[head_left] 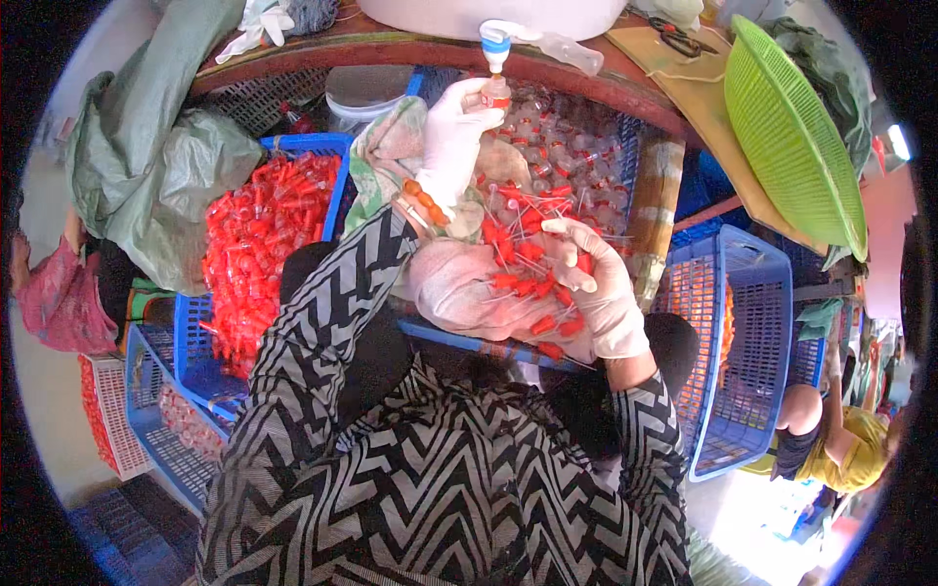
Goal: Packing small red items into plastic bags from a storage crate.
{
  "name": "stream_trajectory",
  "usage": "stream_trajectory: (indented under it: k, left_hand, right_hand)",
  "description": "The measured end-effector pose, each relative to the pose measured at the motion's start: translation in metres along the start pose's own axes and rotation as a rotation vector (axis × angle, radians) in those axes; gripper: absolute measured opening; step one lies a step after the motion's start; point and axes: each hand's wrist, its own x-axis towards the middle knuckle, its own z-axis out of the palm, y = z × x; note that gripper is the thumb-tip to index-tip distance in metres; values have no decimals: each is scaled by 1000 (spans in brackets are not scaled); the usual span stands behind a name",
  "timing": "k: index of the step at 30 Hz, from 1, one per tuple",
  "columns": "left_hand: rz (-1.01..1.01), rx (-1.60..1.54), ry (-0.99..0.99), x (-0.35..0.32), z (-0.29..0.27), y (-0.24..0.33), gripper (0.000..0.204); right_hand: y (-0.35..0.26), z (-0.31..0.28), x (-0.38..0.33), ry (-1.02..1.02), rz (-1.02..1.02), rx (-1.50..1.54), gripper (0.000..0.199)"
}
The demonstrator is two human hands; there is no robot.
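My left hand (457,137), in a white glove, holds a small clear bottle (496,93) up under the blue-and-white tap (497,41) of a white container. My right hand (594,283), also gloved, rests on a cloth-lined bag (459,288) in my lap and grips a red pump cap (583,262) among several loose red pump caps (523,259) with thin tubes. Behind the hands a blue crate (630,142) holds many small clear bottles (562,137).
A blue basket of red caps (259,234) stands at my left, beside a grey-green sack (156,166). More blue baskets (747,332) stand at my right. A green mesh tray (796,137) leans at the upper right. Another person (835,444) crouches at the lower right.
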Motion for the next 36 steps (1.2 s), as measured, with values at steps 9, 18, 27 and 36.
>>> stream_trajectory:
  k: [9, 18, 27, 36]
  left_hand:
    - [135, 10, 2, 6, -8, 15, 36]
    - [8, 118, 0, 3, -6, 19, 33]
    - [22, 20, 11, 9, -6, 14, 29]
    - [-6, 54, -4, 7, -2, 16, 30]
  right_hand:
    - [-63, 83, 24, 181, -517, -640, 35]
    - [-62, 80, 81, 229, -507, -463, 40]
    - [-51, 79, 77, 241, -404, -441, 41]
    - [-50, 81, 74, 247, -404, -413, 42]
